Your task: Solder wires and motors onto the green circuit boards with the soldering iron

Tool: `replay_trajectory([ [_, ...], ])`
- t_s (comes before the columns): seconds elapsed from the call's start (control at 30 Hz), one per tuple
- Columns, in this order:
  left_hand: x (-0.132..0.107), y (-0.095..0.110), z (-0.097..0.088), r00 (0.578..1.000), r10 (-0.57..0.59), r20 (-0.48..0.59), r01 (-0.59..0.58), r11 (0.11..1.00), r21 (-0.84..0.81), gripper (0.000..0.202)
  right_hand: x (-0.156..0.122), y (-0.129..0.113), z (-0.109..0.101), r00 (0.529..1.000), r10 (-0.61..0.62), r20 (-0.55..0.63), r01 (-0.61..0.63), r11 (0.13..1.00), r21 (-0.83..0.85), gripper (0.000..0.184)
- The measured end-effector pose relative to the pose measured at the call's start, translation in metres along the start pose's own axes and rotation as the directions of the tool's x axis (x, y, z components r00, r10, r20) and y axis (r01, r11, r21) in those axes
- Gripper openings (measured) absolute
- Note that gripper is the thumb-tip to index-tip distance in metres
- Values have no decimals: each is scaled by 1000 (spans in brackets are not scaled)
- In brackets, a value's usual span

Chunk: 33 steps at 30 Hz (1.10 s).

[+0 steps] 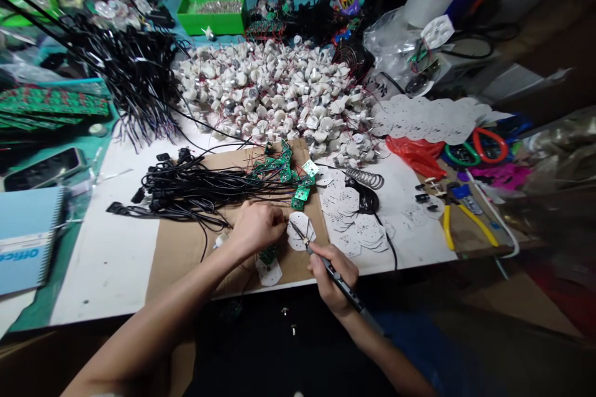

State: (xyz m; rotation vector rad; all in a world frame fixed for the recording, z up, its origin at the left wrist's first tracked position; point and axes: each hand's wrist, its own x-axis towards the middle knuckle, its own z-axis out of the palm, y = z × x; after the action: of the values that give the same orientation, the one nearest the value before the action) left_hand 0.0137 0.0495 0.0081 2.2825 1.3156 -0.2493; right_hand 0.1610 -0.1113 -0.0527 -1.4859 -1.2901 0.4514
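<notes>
My right hand grips a soldering iron like a pen, its tip over a small stack of white plates. Beside that stack, my left hand is closed, fingertips pinched together; whatever they hold is too small to make out. Below the left hand, a green circuit board rests partly over another white plate. A bundle of black cables with green circuit boards at their ends lies on cardboard just beyond my left hand.
Small white motor-like parts with red wires form a large heap behind. Yellow-handled pliers, scissors and white plates lie right. A notebook and phone lie left. A green tray stands behind.
</notes>
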Motion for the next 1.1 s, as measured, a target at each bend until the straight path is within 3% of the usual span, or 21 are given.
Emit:
replay_trajectory([
  [0.43, 3, 0, -2, 998, -56, 36, 56, 998, -7, 21, 0, -1, 0, 1000, -18, 24, 18, 1000, 3, 21],
  [0.73, 6, 6, -6, 994, -75, 83, 69, 995, 73, 27, 0, 1, 2, 999, -48, 26, 48, 999, 7, 21],
  [0.97, 6, 7, -6, 992, -86, 90, 80, 994, 73, 26, 0, 3, 2, 991, -133, 32, 134, 991, -16, 21],
  [1.1, 6, 5, -4, 994, -82, 73, 76, 994, 72, 25, -2, 6, 1, 995, -98, -1, 98, 995, 27, 23],
])
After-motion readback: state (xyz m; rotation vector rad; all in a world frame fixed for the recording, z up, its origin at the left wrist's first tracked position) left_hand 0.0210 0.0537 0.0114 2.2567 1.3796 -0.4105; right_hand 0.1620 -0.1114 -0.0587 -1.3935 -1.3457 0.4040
